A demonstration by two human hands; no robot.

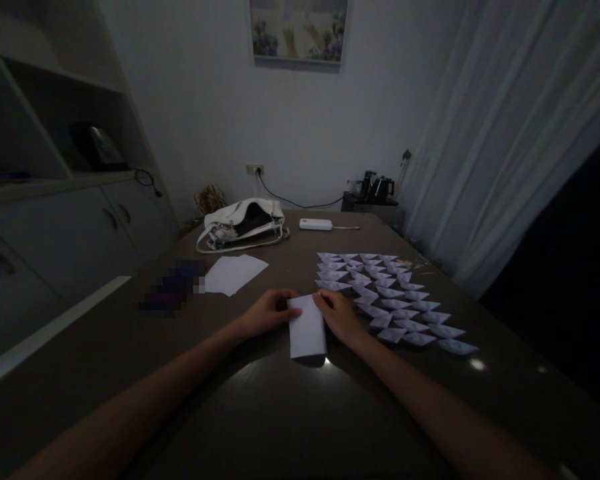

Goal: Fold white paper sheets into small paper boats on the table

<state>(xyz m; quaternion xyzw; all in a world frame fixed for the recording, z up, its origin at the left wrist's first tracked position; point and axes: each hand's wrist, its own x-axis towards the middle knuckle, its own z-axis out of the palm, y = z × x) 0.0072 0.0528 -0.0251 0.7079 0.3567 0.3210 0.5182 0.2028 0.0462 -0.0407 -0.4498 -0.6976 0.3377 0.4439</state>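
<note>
Between my hands is a folded sheet of white paper (307, 330), its near edge tilted slightly off the table. My left hand (270, 311) pinches the paper's upper left edge, the thumb lying on its face. At the upper right corner my right hand (337, 315) grips it with closed fingers; some fingertips are hidden. Just right of that hand stand several rows of small white paper boats (393, 293). A stack of white paper sheets (235, 272) lies beyond my left hand.
A white handbag (245, 223) sits open toward the table's far edge. Right of it lies a white power bank (315, 225) with a short cable. A blurred dark patch (173, 285) covers something at left. The brown table (260, 413) reflects light near me.
</note>
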